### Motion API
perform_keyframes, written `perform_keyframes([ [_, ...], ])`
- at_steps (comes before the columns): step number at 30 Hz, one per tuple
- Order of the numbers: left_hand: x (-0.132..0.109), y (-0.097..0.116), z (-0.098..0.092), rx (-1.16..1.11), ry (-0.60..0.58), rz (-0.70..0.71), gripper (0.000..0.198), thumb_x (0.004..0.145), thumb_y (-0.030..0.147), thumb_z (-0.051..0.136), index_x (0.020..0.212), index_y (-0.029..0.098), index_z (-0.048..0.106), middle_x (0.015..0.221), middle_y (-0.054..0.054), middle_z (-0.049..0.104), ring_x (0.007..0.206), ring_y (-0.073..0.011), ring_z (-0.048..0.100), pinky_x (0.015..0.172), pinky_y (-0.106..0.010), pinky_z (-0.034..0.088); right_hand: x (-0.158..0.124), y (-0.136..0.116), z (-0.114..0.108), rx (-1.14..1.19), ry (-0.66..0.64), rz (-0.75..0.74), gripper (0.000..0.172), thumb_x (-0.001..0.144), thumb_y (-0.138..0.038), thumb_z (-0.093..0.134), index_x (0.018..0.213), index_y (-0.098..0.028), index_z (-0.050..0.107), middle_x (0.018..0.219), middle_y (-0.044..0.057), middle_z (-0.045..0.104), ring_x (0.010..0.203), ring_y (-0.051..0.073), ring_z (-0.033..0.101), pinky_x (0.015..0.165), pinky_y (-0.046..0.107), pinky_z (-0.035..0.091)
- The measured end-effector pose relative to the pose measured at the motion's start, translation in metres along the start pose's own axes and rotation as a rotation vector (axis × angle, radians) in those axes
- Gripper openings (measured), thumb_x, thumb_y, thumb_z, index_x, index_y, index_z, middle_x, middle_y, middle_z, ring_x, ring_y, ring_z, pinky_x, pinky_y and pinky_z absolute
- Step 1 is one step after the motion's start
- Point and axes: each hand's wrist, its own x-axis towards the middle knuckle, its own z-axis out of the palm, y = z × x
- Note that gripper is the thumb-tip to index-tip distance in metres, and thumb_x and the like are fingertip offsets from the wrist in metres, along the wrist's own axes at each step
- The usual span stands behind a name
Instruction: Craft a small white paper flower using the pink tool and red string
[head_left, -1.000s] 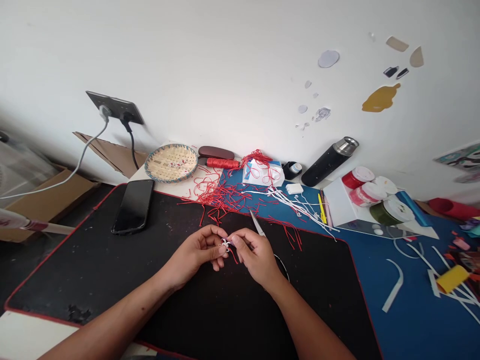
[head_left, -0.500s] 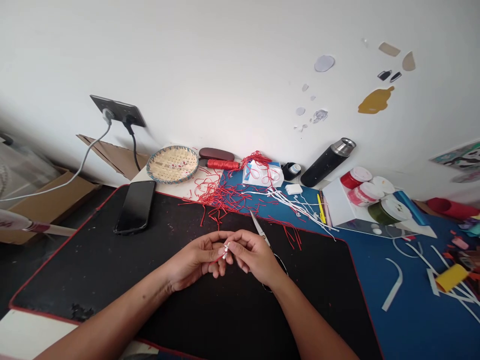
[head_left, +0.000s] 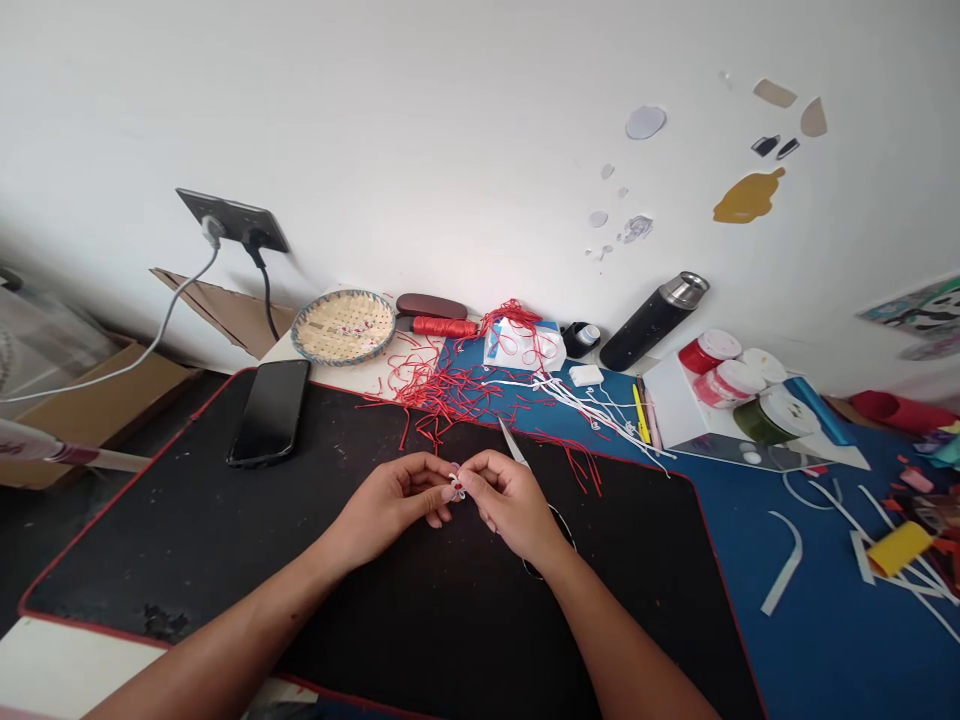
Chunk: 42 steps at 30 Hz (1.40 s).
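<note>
Both hands meet over the black mat [head_left: 420,630], pinching one small knotted piece of white and red cord [head_left: 458,487] between them. My left hand [head_left: 401,500] grips its left side between thumb and forefinger. My right hand [head_left: 504,500] pinches its right side with thumb and forefinger. The piece shows white loops around a red middle; its back is hidden by the fingers. Scissors [head_left: 514,443] lie just behind my right hand, their blade pointing away and the handles partly covered by the wrist. Cut red cord pieces [head_left: 442,390] are scattered beyond the hands.
A phone [head_left: 270,412] lies on the mat's left. Behind are a woven basket [head_left: 304,345], a red thread spool [head_left: 444,327], white cords [head_left: 592,405] and a black flask [head_left: 649,325]. Lidded jars [head_left: 727,385] stand at right, near paper strips [head_left: 784,565].
The knotted piece has been turned in my fingers, so its red centre and white loops now face up. My hands have shifted only slightly.
</note>
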Motion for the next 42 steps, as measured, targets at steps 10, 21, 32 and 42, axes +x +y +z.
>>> perform_keyframes([
  [10,-0.0001,-0.0008,-0.0009,-0.062,0.098,0.052,0.038,0.082,0.046,0.086,0.095,0.016,0.068,0.076,-0.003,0.074,0.069,-0.0184,0.071,0.065,-0.030,0.057,-0.0001,-0.0037,0.0007,-0.043,-0.005,-0.002,0.041,0.096,-0.059,0.063,0.098,-0.018,0.069,0.056,-0.006,0.052,0.043,0.009,0.040,0.041,0.022,0.030],
  [21,-0.0011,0.0002,0.0011,-0.073,0.039,0.011,0.037,0.082,0.046,0.086,0.098,0.015,0.073,0.080,-0.004,0.074,0.072,-0.0182,0.069,0.067,-0.031,0.056,-0.0009,0.0011,0.0009,-0.121,-0.013,-0.030,0.036,0.101,-0.052,0.060,0.090,-0.019,0.069,0.056,-0.006,0.049,0.047,0.010,0.040,0.045,0.023,0.028],
  [32,0.0001,-0.0023,0.0039,-0.124,0.061,0.029,0.035,0.080,0.042,0.089,0.094,0.015,0.072,0.078,-0.003,0.075,0.068,-0.0170,0.070,0.063,-0.028,0.055,-0.0001,0.0010,0.0020,-0.174,0.000,-0.035,0.037,0.100,-0.053,0.060,0.089,-0.019,0.070,0.060,-0.004,0.053,0.051,0.012,0.043,0.049,0.025,0.031],
  [42,0.0013,-0.0039,0.0023,-0.184,0.078,0.015,0.036,0.078,0.041,0.090,0.094,0.015,0.070,0.078,-0.005,0.077,0.066,-0.0177,0.070,0.060,-0.027,0.053,-0.0008,-0.0034,0.0045,-0.131,-0.009,-0.044,0.039,0.099,-0.056,0.060,0.091,-0.019,0.068,0.061,-0.003,0.056,0.051,0.012,0.046,0.050,0.025,0.034],
])
